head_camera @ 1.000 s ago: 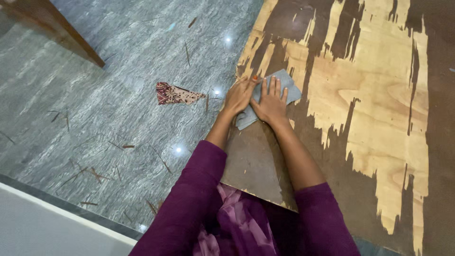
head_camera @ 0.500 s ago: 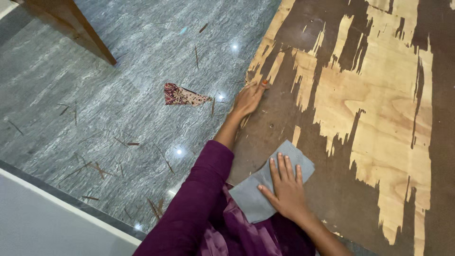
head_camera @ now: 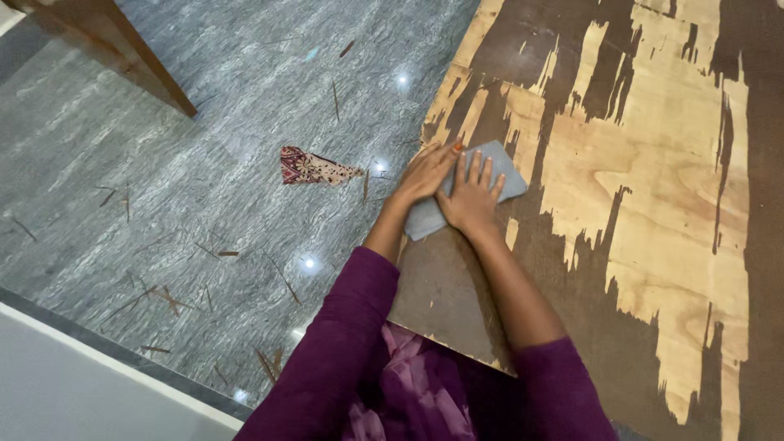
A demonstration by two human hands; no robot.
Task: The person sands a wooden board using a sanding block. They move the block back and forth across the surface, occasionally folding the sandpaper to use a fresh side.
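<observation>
The right hand [head_camera: 472, 194] lies flat on a grey sheet [head_camera: 500, 167] with its fingers spread wide; it presses the sheet down on a big wooden board [head_camera: 653, 212]; half a second ago this hand and the sheet were low in the middle of the picture, near the person's lap, and now both have slid up to the middle, close to the board's left edge; the left hand [head_camera: 425, 173] rests open on that edge, fingers held close together, just beside the right hand and touching the sheet's corner; it has stayed in about the same spot. The board fills the right side of the picture; its dark top layer is torn off in long patches, so pale wood shows. On the grey stone floor [head_camera: 163, 180] to the left lies a small scrap of patterned cloth [head_camera: 314, 167], with thin brown splinters [head_camera: 278, 273] scattered about; a dark wooden leg [head_camera: 122, 49] stands in the upper left corner; purple sleeves [head_camera: 343, 327] run down to the bottom of the picture.
</observation>
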